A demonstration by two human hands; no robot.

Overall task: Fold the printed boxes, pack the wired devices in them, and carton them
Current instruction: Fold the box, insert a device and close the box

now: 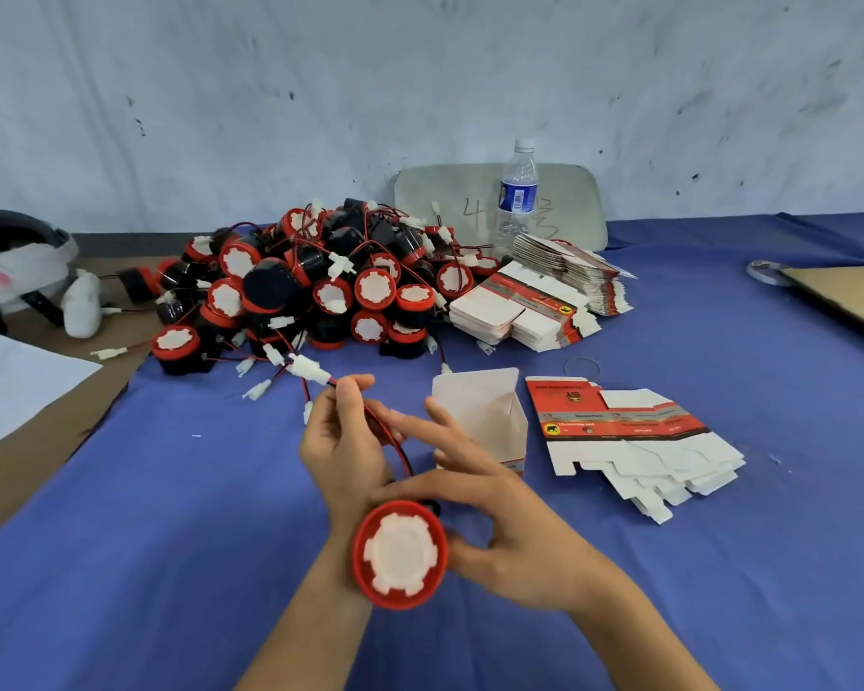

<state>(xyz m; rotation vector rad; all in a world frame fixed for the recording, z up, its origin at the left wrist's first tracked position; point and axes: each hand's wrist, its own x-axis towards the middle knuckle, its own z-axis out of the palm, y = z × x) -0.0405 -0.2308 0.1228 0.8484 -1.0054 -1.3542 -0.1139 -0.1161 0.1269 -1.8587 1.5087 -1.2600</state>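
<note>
Thumb and forefinger of the left hand [340, 441] pinch the red-and-black wire [399, 453], pulling it straight, probably to gather it for packing. The right hand [500, 521] grips the wired device [400, 556] with its red cap towards the camera. The folded box [480, 416] stands open at twelve o'clock, ready to receive it. Flat boxes [629, 441] lie at two o'clock and the device pile [320, 286] at eleven, on blue cloth [170, 491] below a scuffed white wall [420, 67].

A packing workshop: beyond the fingers [348, 399] lie a heap of wired devices [320, 271] and stacks of flat printed boxes [534, 304].
</note>
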